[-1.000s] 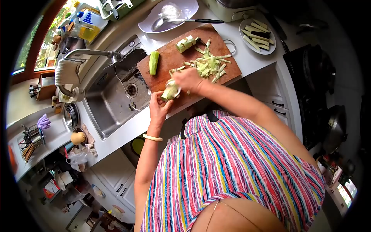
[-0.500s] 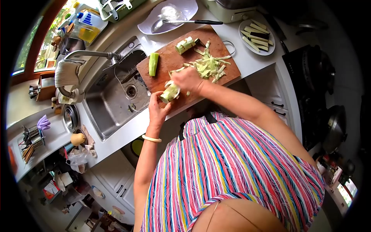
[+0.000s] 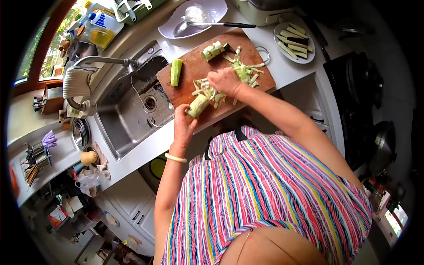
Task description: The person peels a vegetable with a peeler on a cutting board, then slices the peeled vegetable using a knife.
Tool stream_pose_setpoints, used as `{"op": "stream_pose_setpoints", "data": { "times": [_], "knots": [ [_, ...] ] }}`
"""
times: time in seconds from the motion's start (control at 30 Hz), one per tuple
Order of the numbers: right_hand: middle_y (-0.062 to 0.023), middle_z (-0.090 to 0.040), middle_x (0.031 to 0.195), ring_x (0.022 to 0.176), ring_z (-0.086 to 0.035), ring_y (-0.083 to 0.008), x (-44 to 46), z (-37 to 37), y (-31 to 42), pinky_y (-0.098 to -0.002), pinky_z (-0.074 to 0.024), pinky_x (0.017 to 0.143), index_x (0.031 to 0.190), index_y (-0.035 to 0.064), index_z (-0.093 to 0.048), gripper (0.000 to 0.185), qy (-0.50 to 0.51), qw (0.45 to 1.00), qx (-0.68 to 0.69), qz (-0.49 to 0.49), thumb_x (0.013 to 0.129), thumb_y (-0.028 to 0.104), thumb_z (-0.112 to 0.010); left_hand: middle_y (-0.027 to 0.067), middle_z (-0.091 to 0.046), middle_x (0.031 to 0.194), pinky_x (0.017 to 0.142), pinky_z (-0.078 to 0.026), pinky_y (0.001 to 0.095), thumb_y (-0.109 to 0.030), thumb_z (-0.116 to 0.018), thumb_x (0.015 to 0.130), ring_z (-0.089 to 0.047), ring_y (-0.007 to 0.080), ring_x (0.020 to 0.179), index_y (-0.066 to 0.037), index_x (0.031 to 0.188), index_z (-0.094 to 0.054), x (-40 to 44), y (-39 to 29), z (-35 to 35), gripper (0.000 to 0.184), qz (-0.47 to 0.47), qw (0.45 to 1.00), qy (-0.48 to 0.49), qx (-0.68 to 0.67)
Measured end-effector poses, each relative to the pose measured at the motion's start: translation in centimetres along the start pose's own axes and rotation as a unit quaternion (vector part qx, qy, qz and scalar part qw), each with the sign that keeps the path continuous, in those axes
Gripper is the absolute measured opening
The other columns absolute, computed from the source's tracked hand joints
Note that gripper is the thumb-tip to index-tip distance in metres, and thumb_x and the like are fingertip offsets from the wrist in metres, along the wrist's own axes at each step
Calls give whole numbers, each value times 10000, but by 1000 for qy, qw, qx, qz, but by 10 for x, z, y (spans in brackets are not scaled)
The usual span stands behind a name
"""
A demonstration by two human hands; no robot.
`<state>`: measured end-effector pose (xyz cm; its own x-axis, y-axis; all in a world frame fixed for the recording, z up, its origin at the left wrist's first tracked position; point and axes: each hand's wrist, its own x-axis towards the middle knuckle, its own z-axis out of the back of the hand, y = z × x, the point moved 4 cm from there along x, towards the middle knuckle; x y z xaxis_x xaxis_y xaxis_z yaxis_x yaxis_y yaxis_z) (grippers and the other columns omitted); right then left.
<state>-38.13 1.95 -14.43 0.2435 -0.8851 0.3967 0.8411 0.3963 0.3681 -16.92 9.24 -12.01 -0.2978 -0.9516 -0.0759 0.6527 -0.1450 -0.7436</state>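
Note:
My left hand (image 3: 184,121) grips a thick pale-green stem-lettuce piece (image 3: 198,106) near the cutting board's front edge. Closed over the board, my right hand (image 3: 224,82) holds what looks like a white peeler (image 3: 212,92), mostly hidden by the fingers and shreds, just off the stem's far end. Light-green peelings (image 3: 244,72) are heaped beside and beyond that hand. On the wooden cutting board (image 3: 190,84) also lie a smooth bright-green piece (image 3: 176,73) at the left and a paler chunk (image 3: 213,51) toward the back.
A steel sink (image 3: 119,119) adjoins the board on the left, under a faucet (image 3: 104,62). Behind stands a pale dish (image 3: 212,11) with a black-handled ladle (image 3: 234,25) across it. A plate (image 3: 309,57) of dark-skinned pale strips is at the back right, near the stove (image 3: 349,79).
My right hand has moved away from the stem piece, to the right and slightly back. More of the stem now shows; my left hand has barely shifted.

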Motion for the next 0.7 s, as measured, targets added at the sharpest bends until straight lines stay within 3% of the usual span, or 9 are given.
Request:
{"op": "stream_pose_setpoints", "data": {
  "times": [0.07,0.17,0.23,0.3,0.37,0.5,0.57,0.63,0.7],
  "knots": [
    [-52,-569,531,521,-602,-242,5,4,-8,-360,-452,452,641,165,-517,214,-27,1000,-12,3,805,288,-580,167,-534,985,807,-462,373,24,-684,672,-571,312,915,-15,1067,-428,4,-1,2,472,12,1000,5,18],
    [-34,-554,518,507,-590,-232,0,-3,-7,-368,-455,484,655,167,-518,194,-21,1000,19,-7,802,280,-574,184,-547,966,730,-487,371,-10,-695,709,-608,316,835,-19,1070,-413,0,15,-1,458,88,993,34,-71],
    [-31,-534,513,502,-587,-222,6,6,20,-370,-450,470,643,172,-518,194,-26,999,20,9,804,273,-558,198,-561,935,680,-493,363,-40,-707,719,-625,311,798,-19,1069,-409,2,16,-3,460,61,996,26,-53],
    [-8,-550,594,507,-592,-203,2,-9,51,-350,-452,437,634,183,-514,179,0,996,39,82,785,265,-564,199,-566,923,684,-492,362,-43,-710,714,-624,303,805,-19,1067,-408,4,13,-4,465,76,996,31,-43],
    [2,-546,577,486,-589,-197,-6,-22,36,-342,-449,422,636,181,-510,174,32,989,-44,139,776,267,-568,195,-572,893,680,-491,362,-31,-703,705,-620,296,795,-22,1068,-410,1,16,-3,466,101,992,36,-61],
    [-26,-547,518,493,-594,-209,4,-2,-26,-344,-443,406,646,188,-520,195,-14,999,-27,16,814,283,-549,179,-577,867,678,-491,355,-1,-674,687,-608,275,769,-28,1073,-415,4,13,2,465,62,998,16,-29],
    [-50,-553,524,496,-581,-243,13,11,-8,-355,-451,466,660,176,-524,210,-26,1000,-16,3,827,299,-555,169,-565,945,717,-493,344,8,-639,683,-593,279,767,-37,1158,-411,7,18,1,530,90,994,44,-38],
    [-59,-549,525,508,-583,-246,16,17,10,-360,-452,491,655,179,-523,211,-48,998,21,24,826,296,-563,173,-557,991,793,-479,358,-8,-655,671,-578,304,846,-29,1207,-414,8,9,4,588,42,997,2,-69],
    [-68,-552,529,519,-586,-256,16,22,6,-373,-452,487,657,170,-522,216,-47,999,23,11,831,291,-559,178,-538,1046,863,-445,381,-31,-680,664,-544,325,934,-22,1217,-425,13,14,6,610,13,1000,-11,5]
  ]
}}
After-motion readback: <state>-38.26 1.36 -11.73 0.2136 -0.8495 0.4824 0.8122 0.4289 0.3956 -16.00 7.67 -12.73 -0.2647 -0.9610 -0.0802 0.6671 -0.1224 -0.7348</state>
